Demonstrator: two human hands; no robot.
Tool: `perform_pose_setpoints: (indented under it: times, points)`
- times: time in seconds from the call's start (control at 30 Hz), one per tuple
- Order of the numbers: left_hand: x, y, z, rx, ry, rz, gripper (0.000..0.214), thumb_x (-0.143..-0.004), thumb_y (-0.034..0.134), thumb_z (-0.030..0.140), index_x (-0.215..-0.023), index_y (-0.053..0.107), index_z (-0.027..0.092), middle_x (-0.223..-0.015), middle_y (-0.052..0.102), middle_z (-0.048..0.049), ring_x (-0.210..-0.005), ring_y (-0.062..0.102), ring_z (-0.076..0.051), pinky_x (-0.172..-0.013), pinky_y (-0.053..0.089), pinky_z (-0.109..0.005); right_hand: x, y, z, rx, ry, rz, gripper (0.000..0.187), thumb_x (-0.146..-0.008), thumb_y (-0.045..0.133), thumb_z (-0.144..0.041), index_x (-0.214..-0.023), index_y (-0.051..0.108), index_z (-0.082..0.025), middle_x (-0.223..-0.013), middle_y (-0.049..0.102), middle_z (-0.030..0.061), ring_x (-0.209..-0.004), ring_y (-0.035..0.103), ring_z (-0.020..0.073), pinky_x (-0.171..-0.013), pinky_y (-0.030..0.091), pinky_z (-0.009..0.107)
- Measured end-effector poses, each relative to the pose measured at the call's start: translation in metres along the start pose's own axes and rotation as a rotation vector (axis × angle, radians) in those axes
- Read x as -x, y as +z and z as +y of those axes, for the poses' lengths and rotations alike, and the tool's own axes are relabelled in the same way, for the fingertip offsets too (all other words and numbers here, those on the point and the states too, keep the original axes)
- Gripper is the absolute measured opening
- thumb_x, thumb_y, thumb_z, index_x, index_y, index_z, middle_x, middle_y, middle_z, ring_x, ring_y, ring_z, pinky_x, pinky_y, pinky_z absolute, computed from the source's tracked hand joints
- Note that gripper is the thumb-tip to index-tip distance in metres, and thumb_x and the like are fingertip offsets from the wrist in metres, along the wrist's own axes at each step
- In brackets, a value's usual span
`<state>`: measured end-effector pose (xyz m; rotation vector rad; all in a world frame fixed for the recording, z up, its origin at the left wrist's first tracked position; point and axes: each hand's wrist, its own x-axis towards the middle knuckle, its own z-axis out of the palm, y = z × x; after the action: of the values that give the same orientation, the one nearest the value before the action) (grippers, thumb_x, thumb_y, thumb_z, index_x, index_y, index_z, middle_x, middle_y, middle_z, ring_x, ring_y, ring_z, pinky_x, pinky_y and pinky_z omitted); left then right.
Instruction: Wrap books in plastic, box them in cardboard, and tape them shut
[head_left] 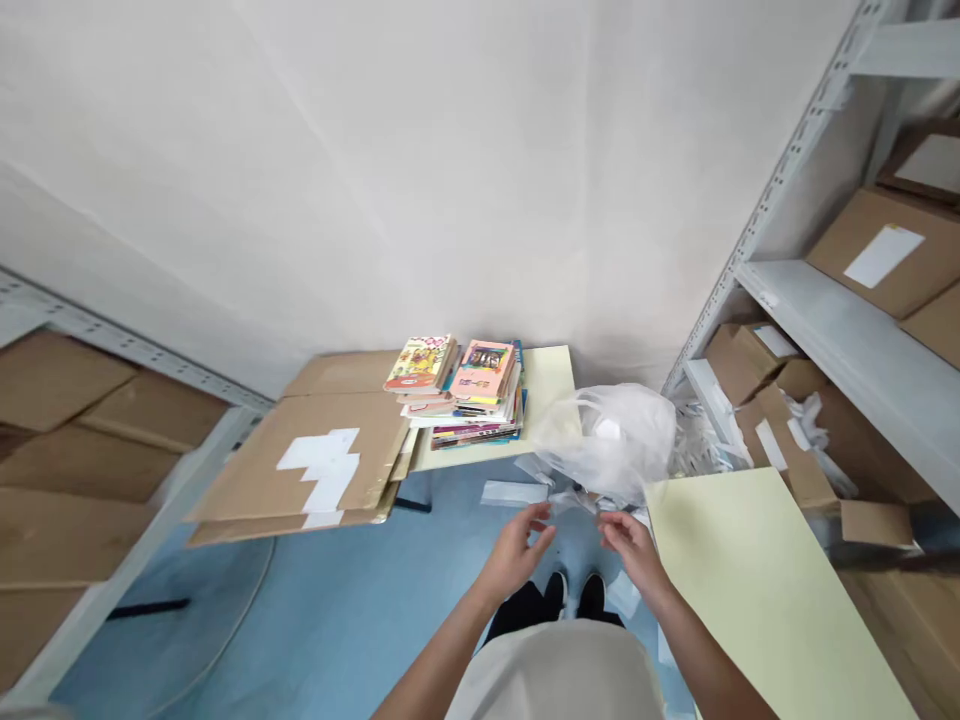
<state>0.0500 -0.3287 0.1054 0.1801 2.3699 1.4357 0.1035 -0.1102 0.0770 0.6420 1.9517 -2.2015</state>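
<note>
Both hands are in the lower middle of the head view, held apart in front of my body. My left hand [519, 552] has its thumb apart from loosely bent fingers, and nothing shows in it. My right hand [634, 550] is half curled with the thumb apart, and I see nothing held there. Just beyond it, a white translucent plastic bag [626, 440] hangs by the table corner. Ahead, stacked books [480, 385] rest on a pale yellow table [551, 375]. Flattened cardboard boxes [300, 410] with white labels lie left of the books.
To the right is another pale yellow table [757, 560]. Shelves with cardboard boxes [900, 250] rise behind it. More boxes [90, 480] fill the left shelf. White paper scraps [514, 493] litter the blue floor [322, 620], and a cable [232, 630] runs along it.
</note>
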Motion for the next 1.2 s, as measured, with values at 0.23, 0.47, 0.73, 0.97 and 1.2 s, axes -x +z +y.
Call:
perform_pose_setpoints:
  times: [0.23, 0.47, 0.73, 0.97, 1.2]
  points:
    - [-0.011, -0.042, -0.009, -0.124, 0.022, 0.228, 0.047, -0.085, 0.051, 0.053, -0.116, 0.062, 0.020, -0.115, 0.070, -0.0131, -0.096, 0.069, -0.026, -0.081, 0.056, -0.042, -0.048, 0.040, -0.036, 0.093, -0.061, -0.208, 0.054, -0.066, 0.073, -0.066, -0.092, 0.072, -0.019, -0.083, 0.073, 0.0070, -0.072, 0.066, 0.0216, -0.075, 0.054, 0.038]
    - [-0.054, -0.107, -0.015, -0.258, 0.181, 0.469, 0.040, -0.087, 0.052, 0.048, -0.114, 0.063, 0.020, -0.116, 0.068, -0.0125, -0.108, 0.065, -0.027, -0.091, 0.054, -0.043, -0.085, 0.098, -0.065, 0.148, -0.154, -0.304, 0.048, -0.069, 0.073, -0.060, -0.095, 0.071, -0.019, -0.086, 0.072, 0.0068, -0.075, 0.064, 0.0210, -0.076, 0.053, 0.037]
    - [-0.107, -0.166, -0.032, -0.304, 0.310, 0.477, 0.036, -0.087, 0.055, 0.042, -0.115, 0.062, 0.020, -0.127, 0.063, -0.0145, -0.124, 0.057, -0.029, -0.102, 0.047, -0.048, -0.118, 0.160, -0.085, 0.245, -0.194, -0.163, 0.044, -0.070, 0.071, -0.051, -0.100, 0.069, -0.020, -0.106, 0.070, 0.0112, -0.086, 0.064, 0.0235, -0.075, 0.054, 0.037]
    - [-0.115, -0.193, -0.038, -0.231, 0.397, 0.360, 0.037, -0.090, 0.054, 0.039, -0.121, 0.059, 0.021, -0.127, 0.064, -0.0133, -0.123, 0.058, -0.028, -0.101, 0.049, -0.046, -0.135, 0.198, -0.084, 0.195, -0.206, -0.004, 0.049, -0.069, 0.073, -0.045, -0.112, 0.064, -0.023, -0.119, 0.067, 0.0103, -0.100, 0.063, 0.0242, -0.078, 0.055, 0.035]
    - [-0.114, -0.219, -0.027, -0.144, 0.413, 0.315, 0.030, -0.091, 0.052, 0.039, -0.115, 0.061, 0.022, -0.112, 0.071, -0.0098, -0.105, 0.067, -0.025, -0.088, 0.055, -0.040, -0.154, 0.200, -0.097, 0.200, -0.206, 0.075, 0.051, -0.068, 0.074, -0.049, -0.110, 0.065, -0.023, -0.125, 0.065, 0.0121, -0.099, 0.064, 0.0254, -0.081, 0.055, 0.040]
